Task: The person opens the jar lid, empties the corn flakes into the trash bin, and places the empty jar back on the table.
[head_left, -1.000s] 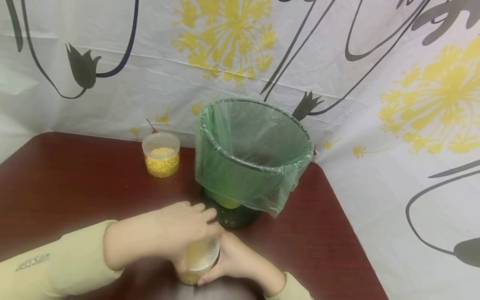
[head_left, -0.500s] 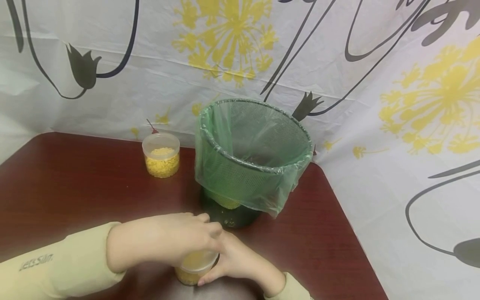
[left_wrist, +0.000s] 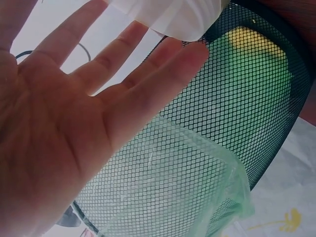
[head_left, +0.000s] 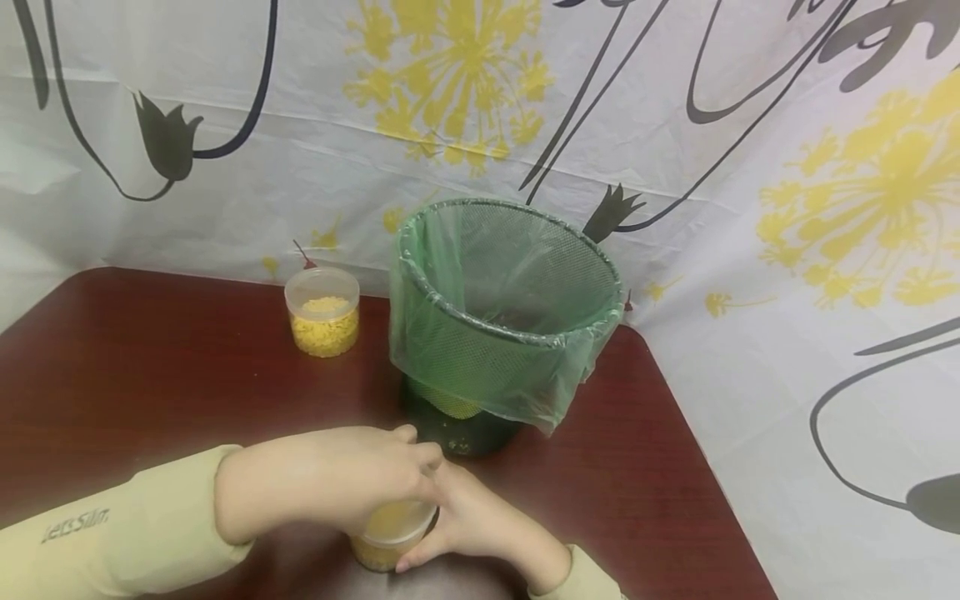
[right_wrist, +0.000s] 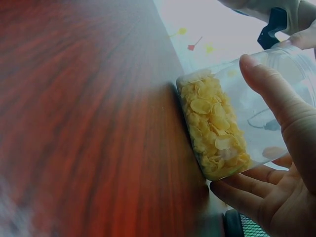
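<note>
A clear plastic jar [right_wrist: 232,113] with yellow flakes [right_wrist: 212,121] in its lower part stands on the table. In the right wrist view my right hand [right_wrist: 276,138] holds it, thumb on the near side and fingers around the far side. My left hand [head_left: 337,471] lies over the jar's top, holding the lid from above. In the left wrist view its fingers [left_wrist: 153,94] reach to a pale ridged rim, which seems to be the lid [left_wrist: 177,19]. From the head the lid is mostly hidden under that hand.
A mesh wastebasket [head_left: 480,358] lined with a green bag stands just beyond my hands. Farther back on the left is another clear jar [head_left: 324,329] partly filled with yellow flakes. A patterned cloth [head_left: 262,208] hangs behind the dark red table [head_left: 187,367].
My left hand has turned and come down slightly over the jar's top, then kept nearly still. The jar and my right hand have hardly moved.
</note>
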`<state>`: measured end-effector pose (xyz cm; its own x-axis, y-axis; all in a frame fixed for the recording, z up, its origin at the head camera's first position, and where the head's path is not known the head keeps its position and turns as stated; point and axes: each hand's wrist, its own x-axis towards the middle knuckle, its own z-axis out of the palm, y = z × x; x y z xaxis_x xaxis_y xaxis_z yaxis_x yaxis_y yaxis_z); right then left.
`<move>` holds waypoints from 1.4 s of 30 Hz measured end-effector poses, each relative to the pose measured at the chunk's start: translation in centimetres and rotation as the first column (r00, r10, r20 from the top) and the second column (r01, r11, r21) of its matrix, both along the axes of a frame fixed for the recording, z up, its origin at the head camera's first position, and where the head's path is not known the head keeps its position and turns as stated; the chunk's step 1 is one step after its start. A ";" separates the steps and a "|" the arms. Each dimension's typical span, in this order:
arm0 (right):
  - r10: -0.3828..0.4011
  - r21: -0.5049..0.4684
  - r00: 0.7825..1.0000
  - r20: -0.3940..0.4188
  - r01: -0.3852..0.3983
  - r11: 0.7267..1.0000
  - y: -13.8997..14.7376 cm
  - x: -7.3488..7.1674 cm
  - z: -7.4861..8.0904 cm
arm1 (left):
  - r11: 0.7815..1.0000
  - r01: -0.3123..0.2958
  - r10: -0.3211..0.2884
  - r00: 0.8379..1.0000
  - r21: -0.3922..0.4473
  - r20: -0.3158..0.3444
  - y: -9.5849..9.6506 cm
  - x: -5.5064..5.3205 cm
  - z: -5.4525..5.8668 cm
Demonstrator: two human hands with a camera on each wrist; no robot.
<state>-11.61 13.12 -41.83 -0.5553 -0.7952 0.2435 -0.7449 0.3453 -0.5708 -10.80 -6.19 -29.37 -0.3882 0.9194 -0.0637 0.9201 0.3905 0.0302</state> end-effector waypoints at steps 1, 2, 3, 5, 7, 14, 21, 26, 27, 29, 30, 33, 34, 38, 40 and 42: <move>-0.005 -0.002 1.000 0.004 0.005 1.000 0.0 0.0 0.0 | 1.000 -0.004 0.004 1.000 -0.006 0.003 0.0 0.0 0.0; -0.011 -0.005 1.000 0.011 0.011 1.000 0.0 0.0 0.0 | 1.000 -0.010 0.010 1.000 -0.009 0.007 0.0 0.0 0.0; -0.017 -0.010 1.000 0.023 0.017 1.000 0.0 0.1 0.0 | 1.000 -0.017 0.017 1.000 -0.009 0.012 0.0 0.0 0.0; -0.030 -0.021 0.998 0.053 0.031 0.999 -0.1 0.1 0.0 | 0.999 -0.034 0.034 0.999 -0.002 0.028 0.0 -0.1 0.0; -0.043 -0.029 0.996 0.078 0.046 0.999 -0.1 0.1 -0.1 | 0.999 -0.045 0.044 0.998 0.009 0.038 0.0 -0.1 0.0; -0.055 -0.038 0.993 0.105 0.059 0.998 -0.1 0.2 -0.1 | 0.998 -0.064 0.062 0.996 0.023 0.070 -0.2 0.0 0.1; -0.052 -0.020 0.996 0.065 0.054 0.998 -0.2 0.1 0.0 | 0.995 -0.093 0.088 0.992 0.046 0.087 -0.4 0.0 0.1; -0.041 -0.047 0.994 0.104 0.046 0.998 -0.3 0.0 0.1 | 0.994 -0.102 0.099 0.993 0.040 0.066 -0.4 -0.2 0.0; -0.037 -0.055 0.994 0.107 0.043 0.998 -0.3 0.0 0.1 | 0.994 -0.105 0.102 0.993 0.041 0.062 -0.4 -0.2 0.0; -0.030 -0.067 0.994 0.110 0.038 0.997 -0.3 0.0 0.2 | 0.993 -0.109 0.106 0.993 0.045 0.059 -0.4 -0.2 0.0; -0.028 -0.070 0.994 0.108 0.036 0.997 -0.3 0.0 0.2 | 0.993 -0.110 0.107 0.993 0.048 0.055 -0.4 -0.2 -0.1; -0.027 -0.067 0.996 0.090 0.033 0.997 -0.3 -0.1 0.2 | 0.991 -0.116 0.114 0.993 0.065 0.038 -0.4 -0.2 -0.2; -0.027 -0.065 0.996 0.090 0.033 0.997 -0.3 -0.1 0.2 | 0.991 -0.118 0.116 0.993 0.071 0.031 -0.4 -0.2 -0.2; -0.028 -0.060 0.996 0.090 0.034 0.998 -0.2 -0.1 0.2 | 0.988 -0.130 0.130 0.992 0.085 0.007 -0.4 0.0 -0.4; -0.033 -0.062 0.994 0.100 0.039 0.997 -0.2 -0.1 0.2 | 0.987 -0.133 0.134 0.991 0.092 -0.001 -0.5 0.1 -0.4; -0.037 -0.059 0.995 0.095 0.043 0.997 -0.3 -0.1 0.1 | 0.986 -0.134 0.135 0.991 0.100 -0.010 -0.6 0.2 -0.5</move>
